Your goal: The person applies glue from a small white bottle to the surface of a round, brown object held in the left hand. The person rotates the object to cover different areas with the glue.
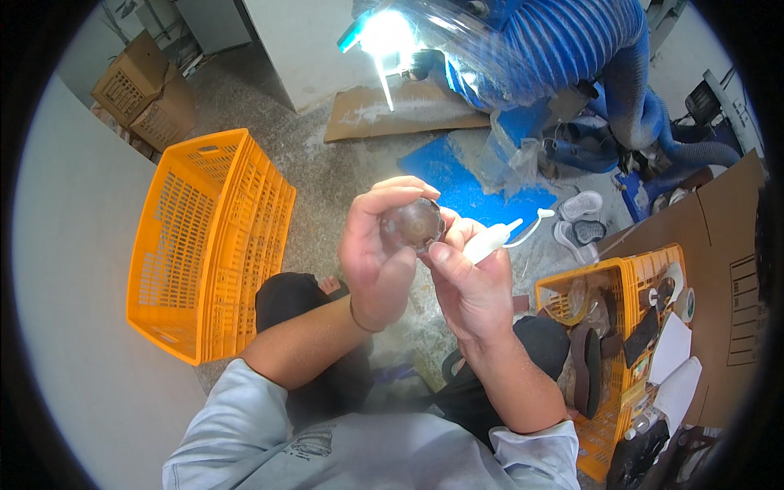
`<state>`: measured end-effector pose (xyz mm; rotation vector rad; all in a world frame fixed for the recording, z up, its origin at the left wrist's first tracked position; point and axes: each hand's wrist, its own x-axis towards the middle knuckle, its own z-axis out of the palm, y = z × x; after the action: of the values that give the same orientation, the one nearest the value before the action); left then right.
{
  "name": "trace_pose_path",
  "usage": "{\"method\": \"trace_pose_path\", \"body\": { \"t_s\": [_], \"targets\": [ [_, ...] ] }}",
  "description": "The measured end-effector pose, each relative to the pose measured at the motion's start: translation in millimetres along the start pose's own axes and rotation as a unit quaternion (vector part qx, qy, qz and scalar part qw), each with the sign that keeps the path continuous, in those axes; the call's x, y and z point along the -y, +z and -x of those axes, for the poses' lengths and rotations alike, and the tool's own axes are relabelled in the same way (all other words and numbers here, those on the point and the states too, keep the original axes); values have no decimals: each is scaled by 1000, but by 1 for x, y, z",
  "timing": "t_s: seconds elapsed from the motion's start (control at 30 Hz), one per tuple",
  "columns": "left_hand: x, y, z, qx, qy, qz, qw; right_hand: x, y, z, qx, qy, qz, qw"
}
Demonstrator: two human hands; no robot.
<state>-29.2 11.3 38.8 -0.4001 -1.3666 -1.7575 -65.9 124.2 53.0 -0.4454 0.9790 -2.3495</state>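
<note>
My left hand (369, 260) is wrapped round a rounded, greyish-brown object (413, 224), smooth and shiny, with an uneven edge on its right side. I cannot tell what kind of thing it is. In my right hand (472, 296) lies a small white squeeze bottle (487, 242). Its narrow nozzle points up and right, and a white cap on a thin strap (545, 214) hangs beside it. The right thumb and fingertips also touch the rounded object's edge. Both hands are close together above my lap, and the palms hide part of each thing.
Stacked orange crates (214, 245) stand at the left. Another orange crate (633, 286), loaded with mixed items, is close at the right beside a large cardboard sheet (727, 269). Ahead are a bright lamp (385, 37), a thick blue hose (572, 37), a blue mat (445, 175) and pale shoes (580, 206).
</note>
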Motion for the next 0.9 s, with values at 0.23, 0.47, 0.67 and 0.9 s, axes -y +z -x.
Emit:
{"method": "trace_pose_path", "body": {
  "t_s": [0.23,0.47,0.67,0.9],
  "targets": [
    [2,-1,0,4,-11,-6,1000,0,-3,-2,5,2,13,1000],
    [2,2,0,-12,-23,-22,999,5,-1,-1,1,30,4,1000],
    [2,4,1,-26,-31,-38,998,4,-3,0,-10,43,1,999],
    [5,4,2,-37,-41,-55,997,2,-4,-2,-21,49,-18,998]
  ]
}}
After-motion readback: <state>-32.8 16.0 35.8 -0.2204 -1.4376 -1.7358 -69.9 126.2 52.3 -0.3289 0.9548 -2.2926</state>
